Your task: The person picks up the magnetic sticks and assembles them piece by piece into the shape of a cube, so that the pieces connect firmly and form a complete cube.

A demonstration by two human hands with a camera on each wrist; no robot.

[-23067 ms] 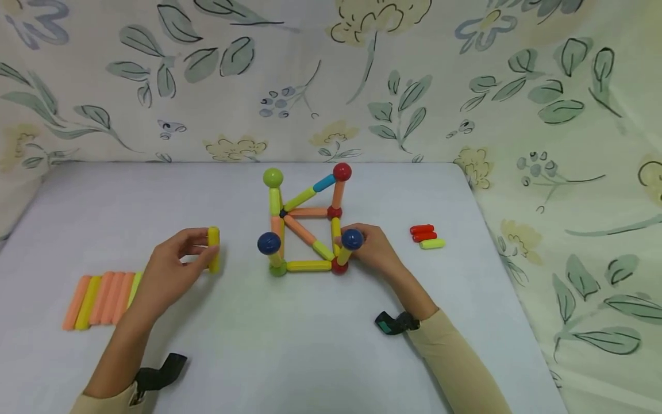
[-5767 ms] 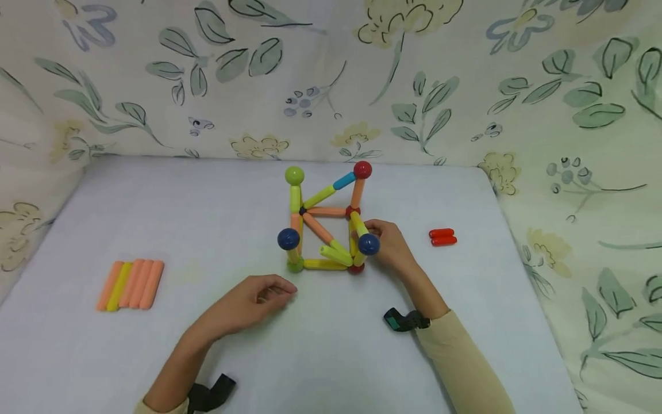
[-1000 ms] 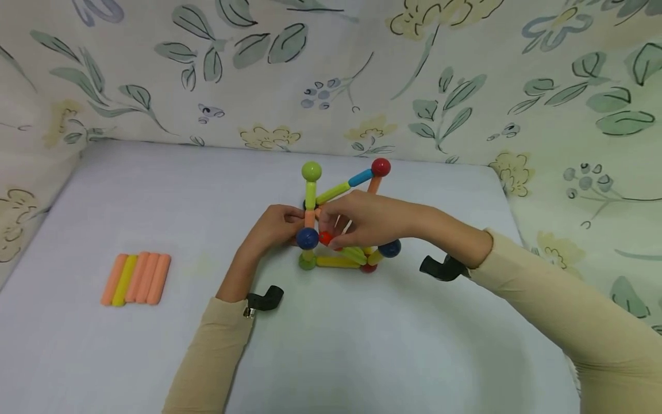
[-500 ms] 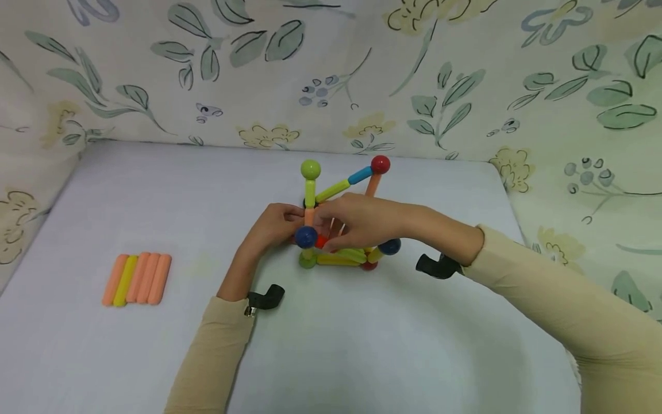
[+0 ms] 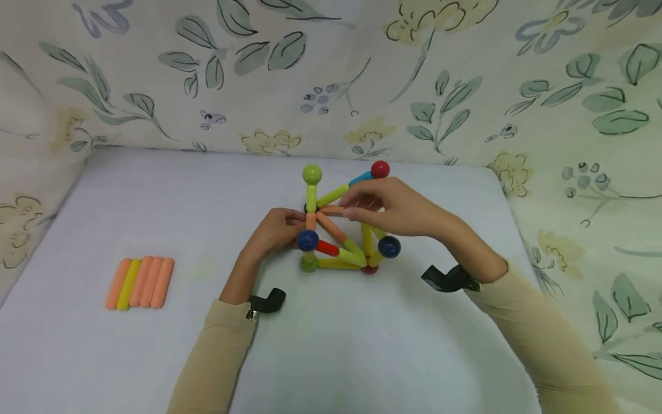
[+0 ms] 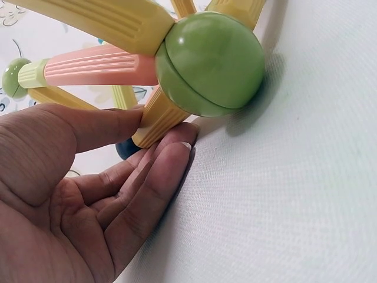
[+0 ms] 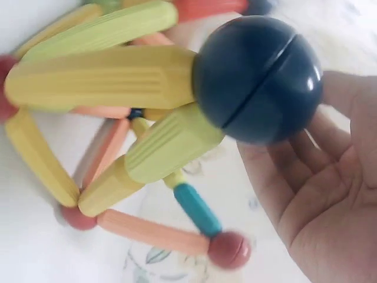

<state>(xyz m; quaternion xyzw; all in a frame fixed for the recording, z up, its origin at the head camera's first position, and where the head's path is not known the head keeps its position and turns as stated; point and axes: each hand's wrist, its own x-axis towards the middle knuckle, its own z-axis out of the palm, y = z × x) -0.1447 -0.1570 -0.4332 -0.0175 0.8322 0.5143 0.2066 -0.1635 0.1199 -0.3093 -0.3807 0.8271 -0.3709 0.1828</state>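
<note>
A frame of magnetic rods and balls stands mid-table. My left hand (image 5: 276, 233) is at its left side; in the left wrist view its thumb and fingers pinch a low yellow rod (image 6: 158, 121) beside a green ball (image 6: 215, 65). A red rod (image 5: 327, 248) meets a lime rod (image 5: 351, 257) end to end, slanting from the front-left blue ball (image 5: 307, 240) to the front-right red ball (image 5: 369, 268). Over the frame's right rear, my right hand (image 5: 400, 207) has loosely bent fingers with nothing seen in them. The right wrist view puts it behind the other blue ball (image 7: 258, 79).
Left on the white table (image 5: 233, 356) lie several salmon rods (image 5: 152, 282) and a yellow rod (image 5: 129, 284) in a row. A lime ball (image 5: 312, 174) and a red ball (image 5: 380, 169) top the rear uprights. Floral cloth (image 5: 258, 86) hangs behind.
My right hand has let go of the red rod and moved up and right. The red rod now bridges to the lime rod. My left hand stays at the left side.
</note>
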